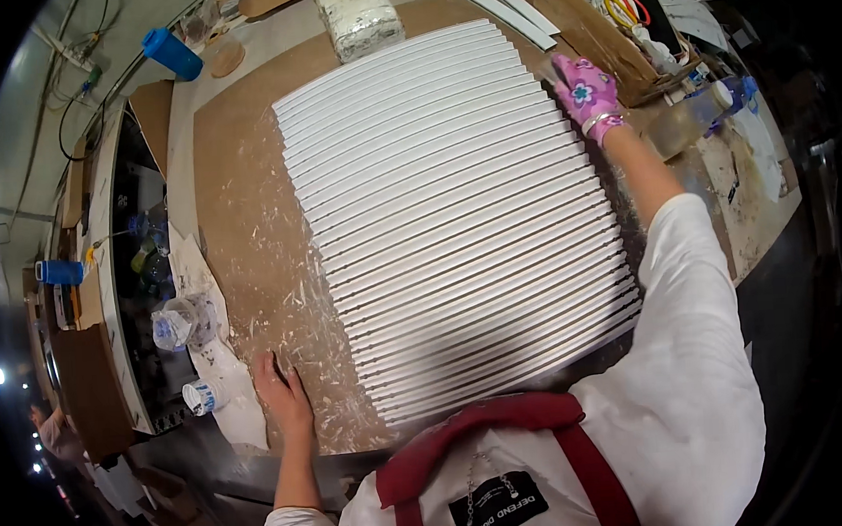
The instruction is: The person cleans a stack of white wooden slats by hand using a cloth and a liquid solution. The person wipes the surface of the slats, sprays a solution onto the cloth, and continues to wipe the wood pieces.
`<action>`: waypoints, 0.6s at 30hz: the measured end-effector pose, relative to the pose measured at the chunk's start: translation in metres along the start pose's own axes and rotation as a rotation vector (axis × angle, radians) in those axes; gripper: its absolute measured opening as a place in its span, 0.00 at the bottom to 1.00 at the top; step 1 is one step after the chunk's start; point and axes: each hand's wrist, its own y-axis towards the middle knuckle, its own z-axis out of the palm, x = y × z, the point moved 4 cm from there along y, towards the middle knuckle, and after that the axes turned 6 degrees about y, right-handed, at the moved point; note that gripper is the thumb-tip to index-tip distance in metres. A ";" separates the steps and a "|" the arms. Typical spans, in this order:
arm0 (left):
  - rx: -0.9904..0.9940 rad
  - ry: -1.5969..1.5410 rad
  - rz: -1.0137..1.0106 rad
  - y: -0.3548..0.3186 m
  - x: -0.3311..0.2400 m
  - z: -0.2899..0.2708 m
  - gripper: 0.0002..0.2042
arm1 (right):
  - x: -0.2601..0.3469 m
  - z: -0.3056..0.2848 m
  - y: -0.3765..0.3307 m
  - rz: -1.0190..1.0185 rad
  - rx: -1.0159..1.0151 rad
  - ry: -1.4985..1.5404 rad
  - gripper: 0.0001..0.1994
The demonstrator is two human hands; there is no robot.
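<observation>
Many long white slats [456, 213] lie side by side across a brown board, forming a slightly fanned, ribbed sheet. My right hand [587, 94], in a pink flowered glove with a bracelet at the wrist, is at the far right ends of the slats. Its fingers are bent together around a small greyish thing that I cannot make out. My left hand [283, 396] is bare and lies on the brown board [237, 206], left of the slats' near end. Its fingers are stretched and a little apart, with nothing in them.
White shavings litter the board left of the slats. A wrapped white block [359, 20] stands at the far edge, with loose white strips [498, 7] beside it. A cardboard box of tools [609, 44] and a bottle [690, 120] are at right. Left are a blue bottle [172, 54] and clear plastic bottle [178, 323].
</observation>
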 end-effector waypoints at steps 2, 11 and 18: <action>0.003 -0.004 0.002 -0.003 0.006 0.004 0.22 | 0.038 0.014 -0.002 -0.231 -0.020 0.129 0.19; 0.009 -0.005 -0.040 0.004 0.003 0.002 0.25 | 0.031 0.023 0.019 -0.131 -0.072 0.283 0.19; -0.004 -0.020 -0.053 -0.008 0.022 0.005 0.23 | 0.118 0.046 0.026 -0.269 -0.060 0.108 0.12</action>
